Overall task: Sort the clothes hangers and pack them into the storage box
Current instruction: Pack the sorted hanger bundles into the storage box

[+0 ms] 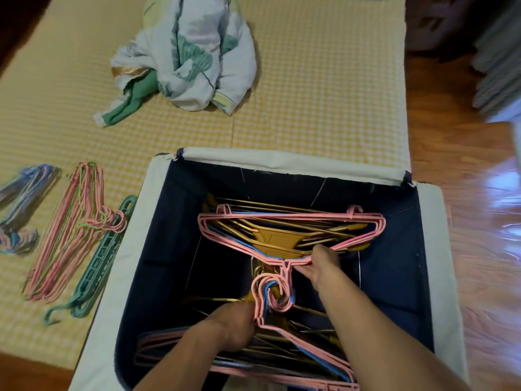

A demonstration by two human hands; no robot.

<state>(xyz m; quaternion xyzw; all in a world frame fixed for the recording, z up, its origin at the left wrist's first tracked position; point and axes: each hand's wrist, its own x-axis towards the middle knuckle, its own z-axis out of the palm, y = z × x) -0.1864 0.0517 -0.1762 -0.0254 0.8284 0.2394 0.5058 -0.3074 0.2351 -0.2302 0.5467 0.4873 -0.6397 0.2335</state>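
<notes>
The storage box (282, 160) is open at the top, so entry is from above. Inside, pink hangers (214, 235) stacked on gold hangers (277, 238) fill the far centre. A near stack (310, 359) lies across the near end. The middle, where the hooks meet, is taken up by the left hand (234, 328) on the near stack and the right hand (318, 263) gripping the pink hangers. Bare lining (169, 249) shows along the left and right walls, and fingers could pass down there. On the bed (310, 80), teal hangers (104, 255) lie just beside the box's left wall, blocking that gap. Open bed cover separates the far rim from a heap of clothes (191, 52).
</notes>
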